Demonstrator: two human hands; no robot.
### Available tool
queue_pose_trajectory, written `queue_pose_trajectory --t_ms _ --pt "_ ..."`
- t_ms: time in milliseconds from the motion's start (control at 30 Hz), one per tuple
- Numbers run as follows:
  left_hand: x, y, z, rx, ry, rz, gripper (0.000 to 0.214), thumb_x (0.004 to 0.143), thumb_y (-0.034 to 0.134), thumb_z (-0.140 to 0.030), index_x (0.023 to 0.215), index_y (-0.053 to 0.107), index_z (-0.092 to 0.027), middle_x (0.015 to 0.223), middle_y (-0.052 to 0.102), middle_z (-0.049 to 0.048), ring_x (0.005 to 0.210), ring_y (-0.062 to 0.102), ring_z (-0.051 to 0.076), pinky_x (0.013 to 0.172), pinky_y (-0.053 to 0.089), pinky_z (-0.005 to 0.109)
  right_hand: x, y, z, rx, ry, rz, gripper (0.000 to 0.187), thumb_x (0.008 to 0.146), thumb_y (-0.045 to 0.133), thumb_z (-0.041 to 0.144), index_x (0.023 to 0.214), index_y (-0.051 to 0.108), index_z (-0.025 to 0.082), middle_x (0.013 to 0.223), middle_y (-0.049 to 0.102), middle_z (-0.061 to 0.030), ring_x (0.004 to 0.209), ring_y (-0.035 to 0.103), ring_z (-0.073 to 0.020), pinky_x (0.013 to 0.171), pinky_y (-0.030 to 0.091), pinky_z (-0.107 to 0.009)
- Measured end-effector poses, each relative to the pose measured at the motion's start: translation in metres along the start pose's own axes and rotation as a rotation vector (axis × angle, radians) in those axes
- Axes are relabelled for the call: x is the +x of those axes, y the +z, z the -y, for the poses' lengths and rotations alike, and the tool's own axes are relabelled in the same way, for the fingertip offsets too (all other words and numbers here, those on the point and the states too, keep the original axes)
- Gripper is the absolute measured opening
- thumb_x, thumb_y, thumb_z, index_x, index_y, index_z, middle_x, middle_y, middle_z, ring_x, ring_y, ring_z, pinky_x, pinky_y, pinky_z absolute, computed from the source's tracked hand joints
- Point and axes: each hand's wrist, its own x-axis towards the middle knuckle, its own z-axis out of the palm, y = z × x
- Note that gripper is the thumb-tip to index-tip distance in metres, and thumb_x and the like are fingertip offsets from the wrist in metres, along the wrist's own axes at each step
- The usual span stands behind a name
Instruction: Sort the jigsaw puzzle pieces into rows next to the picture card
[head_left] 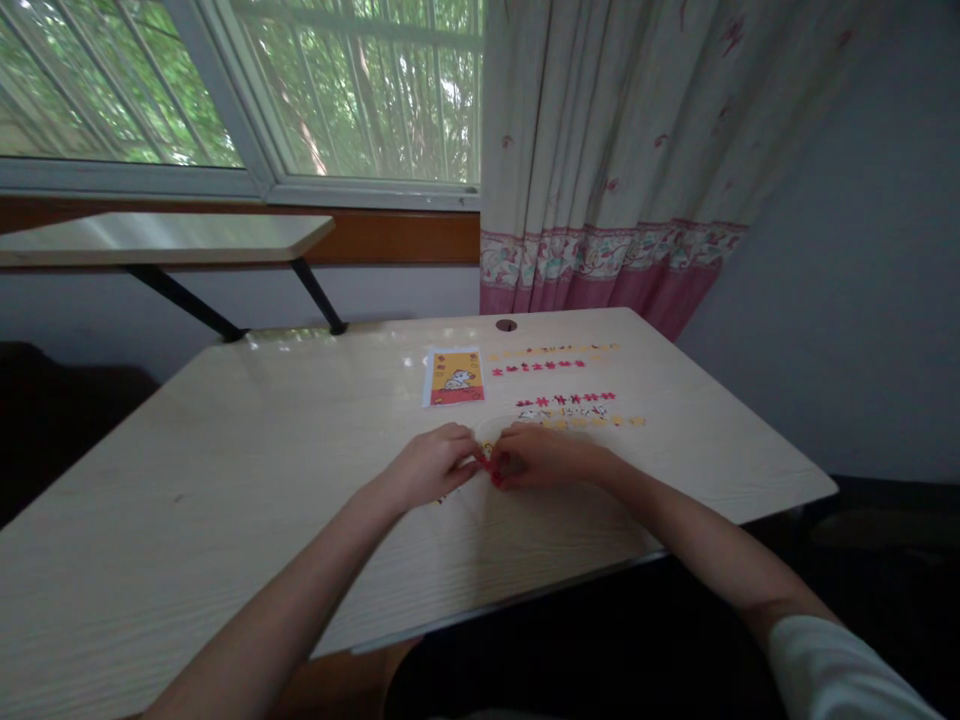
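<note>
My left hand (431, 467) and my right hand (551, 455) meet low over the table, both with fingers closed in a pinch. Between their fingertips are small red puzzle pieces (495, 479), mostly covered by the fingers. A bit of yellow piece (488, 449) shows just beyond them. Under my left fingers lie a few small dark and yellow pieces (442, 497), partly hidden. Behind my hands is a picture card (455, 378) with a white cartoon animal on yellow and red.
Rows of loose red pieces (566, 399) and yellow pieces (592, 421) lie beyond my right hand, with another red row (538, 369) farther back. The pale wooden table (247, 450) has a round cable hole (507, 325) and a raised shelf (187, 235) at the back left. A curtain (592, 200) hangs behind.
</note>
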Motion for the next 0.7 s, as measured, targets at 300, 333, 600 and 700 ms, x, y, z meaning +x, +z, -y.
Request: queue_pose_trajectory --t_ms 300,333,600,700 --pt "0.002 -0.002 -0.002 -0.203 0.007 -0.039 0.017 0.083 0.048 -0.021 0.080 0.064 -0.017 0.077 0.062 0.0037 0.076 0.054 0.015 0.070 0.042 0.026 0.002 0.007 0.000 0.231 0.065 -0.049 0.010 0.075 0.061 0.023 0.083 0.063 0.017 0.071 0.060 0.0018 0.061 0.052 -0.0082 0.057 0.037 -0.019" --pt "0.002 -0.002 -0.002 -0.220 0.001 -0.047 0.017 0.082 0.048 -0.019 0.078 0.064 -0.017 0.075 0.061 0.0033 0.075 0.054 0.015 0.069 0.042 0.026 0.003 0.008 -0.001 0.249 0.049 -0.075 0.009 0.075 0.060 0.021 0.083 0.063 0.017 0.072 0.061 0.0016 0.062 0.052 -0.0081 0.059 0.038 -0.019" --pt "0.003 -0.005 -0.005 -0.408 -0.031 -0.094 0.014 0.075 0.051 -0.018 0.076 0.064 -0.016 0.073 0.063 0.0022 0.067 0.054 0.012 0.063 0.041 0.023 0.008 0.012 -0.004 0.253 -0.030 -0.400 0.007 0.078 0.058 0.019 0.079 0.064 0.017 0.073 0.065 -0.0001 0.067 0.054 -0.0093 0.066 0.042 -0.021" --pt "0.003 -0.005 -0.006 -0.447 -0.095 -0.130 0.014 0.074 0.051 -0.020 0.074 0.065 -0.016 0.069 0.061 0.0017 0.063 0.052 0.011 0.059 0.039 0.022 0.009 0.013 -0.004 0.205 -0.056 -0.521 0.006 0.077 0.061 0.022 0.079 0.064 0.017 0.072 0.065 -0.0003 0.066 0.054 -0.0100 0.065 0.042 -0.022"
